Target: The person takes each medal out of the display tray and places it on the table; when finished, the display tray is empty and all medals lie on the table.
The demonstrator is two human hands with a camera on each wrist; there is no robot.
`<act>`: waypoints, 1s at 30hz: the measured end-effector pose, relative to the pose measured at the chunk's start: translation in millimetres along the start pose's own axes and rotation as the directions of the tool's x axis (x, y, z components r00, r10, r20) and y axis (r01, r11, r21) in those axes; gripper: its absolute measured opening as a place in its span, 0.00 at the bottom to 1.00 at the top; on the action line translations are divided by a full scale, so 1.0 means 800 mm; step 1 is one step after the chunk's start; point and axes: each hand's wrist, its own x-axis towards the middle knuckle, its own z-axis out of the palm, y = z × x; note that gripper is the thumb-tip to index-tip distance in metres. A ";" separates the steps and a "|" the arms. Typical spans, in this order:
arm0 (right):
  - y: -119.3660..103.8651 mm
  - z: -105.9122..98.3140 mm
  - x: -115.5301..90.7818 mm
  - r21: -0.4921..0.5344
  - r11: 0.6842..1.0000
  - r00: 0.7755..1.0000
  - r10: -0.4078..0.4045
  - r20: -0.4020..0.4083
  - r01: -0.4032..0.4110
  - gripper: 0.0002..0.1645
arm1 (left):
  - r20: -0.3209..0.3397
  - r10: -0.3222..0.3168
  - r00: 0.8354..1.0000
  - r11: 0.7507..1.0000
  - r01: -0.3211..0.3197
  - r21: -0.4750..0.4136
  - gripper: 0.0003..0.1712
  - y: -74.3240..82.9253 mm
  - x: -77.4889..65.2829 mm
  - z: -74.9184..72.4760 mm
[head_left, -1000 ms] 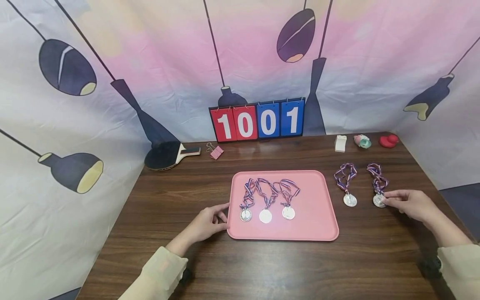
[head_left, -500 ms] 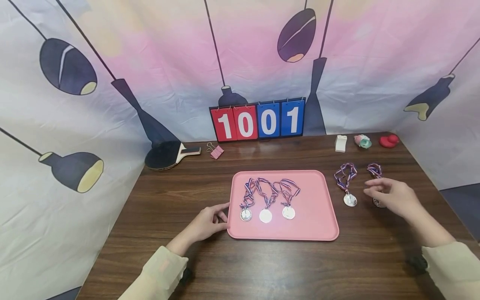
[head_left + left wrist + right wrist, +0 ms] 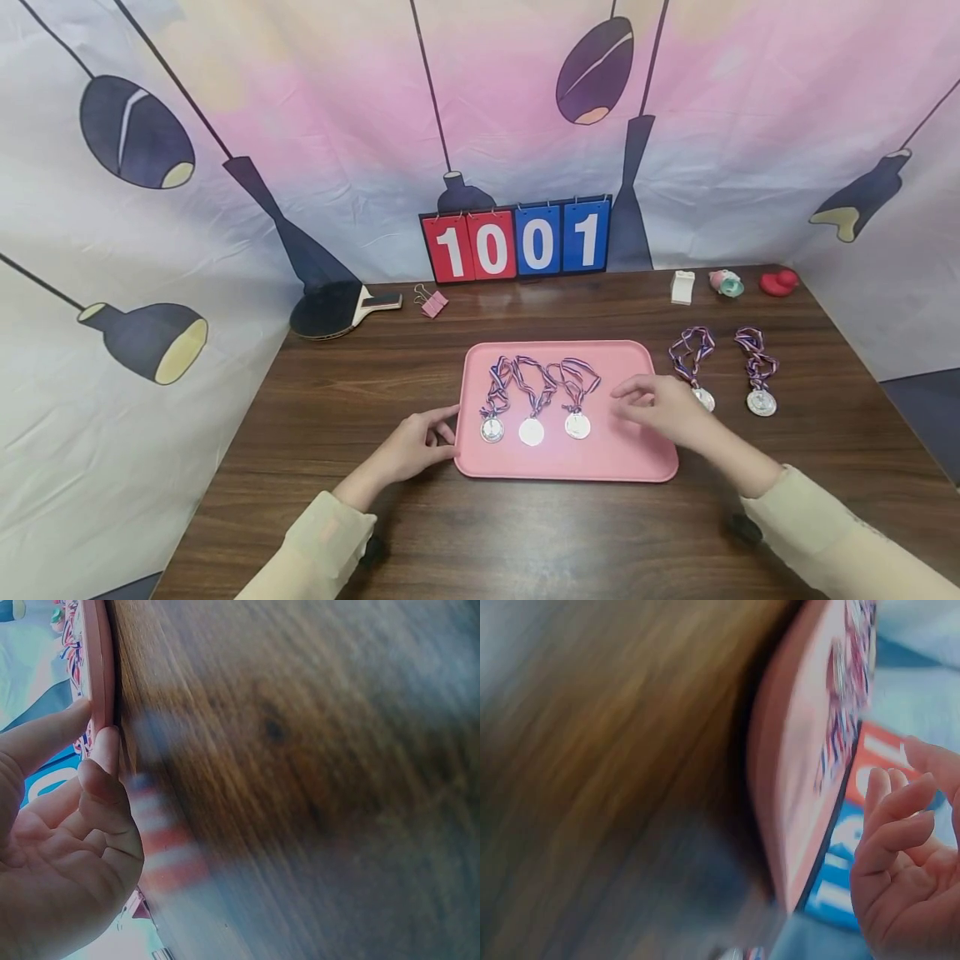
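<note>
A pink tray point(image 3: 626, 458) holds three medals with striped ribbons: a left medal point(image 3: 492, 429), a middle medal point(image 3: 531, 432) and a right medal point(image 3: 577, 425). My left hand point(image 3: 415, 443) grips the tray's left rim; in the left wrist view its thumb and a fingertip meet at the edge. My right hand point(image 3: 666, 408), fingers loosely bent and holding nothing, hovers over the tray's right part, apart from the nearest medal. Right of the tray lie two more medals on the table: one with its disc point(image 3: 703, 399) partly behind my hand, the other disc point(image 3: 761, 403) fully visible.
Along the back of the brown table point(image 3: 540, 533) stand a flip scoreboard point(image 3: 517, 240), a pink binder clip point(image 3: 431, 302), a table tennis bat point(image 3: 330, 310), a small white block point(image 3: 682, 287), a pink-and-teal figurine point(image 3: 725, 283) and a red rubber duck point(image 3: 778, 282). A printed cloth hangs behind.
My right hand has let go of the far-right medal, which now lies straight, and has moved left to above the tray. My left hand has stayed at the tray's rim.
</note>
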 end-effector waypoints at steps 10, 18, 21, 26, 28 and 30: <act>-0.004 0.043 0.013 0.006 1.000 0.998 -0.003 0.060 0.002 0.11 | 0.001 0.004 1.000 1.000 -0.004 0.011 0.34 -0.002 0.002 0.002; -0.006 0.052 0.017 0.020 0.999 0.995 0.048 0.087 -0.049 0.18 | -0.002 -0.006 1.000 1.000 0.006 0.005 0.34 -0.003 0.003 0.001; -0.008 0.056 0.018 0.000 0.999 0.996 0.042 0.082 -0.043 0.19 | -0.002 -0.002 1.000 1.000 0.002 0.007 0.34 -0.003 0.002 0.001; -0.012 0.059 0.020 -0.071 0.996 0.996 0.055 0.072 -0.050 0.20 | -0.002 0.000 1.000 1.000 0.000 0.011 0.34 -0.003 0.001 0.001; -0.013 0.060 0.022 -0.096 0.994 0.995 0.063 0.072 -0.056 0.21 | -0.004 0.002 1.000 1.000 -0.002 0.011 0.34 -0.003 0.001 0.001; -0.014 0.061 0.023 -0.106 0.992 0.994 0.075 0.078 -0.066 0.21 | -0.005 0.004 1.000 1.000 -0.004 0.012 0.34 -0.002 0.001 0.001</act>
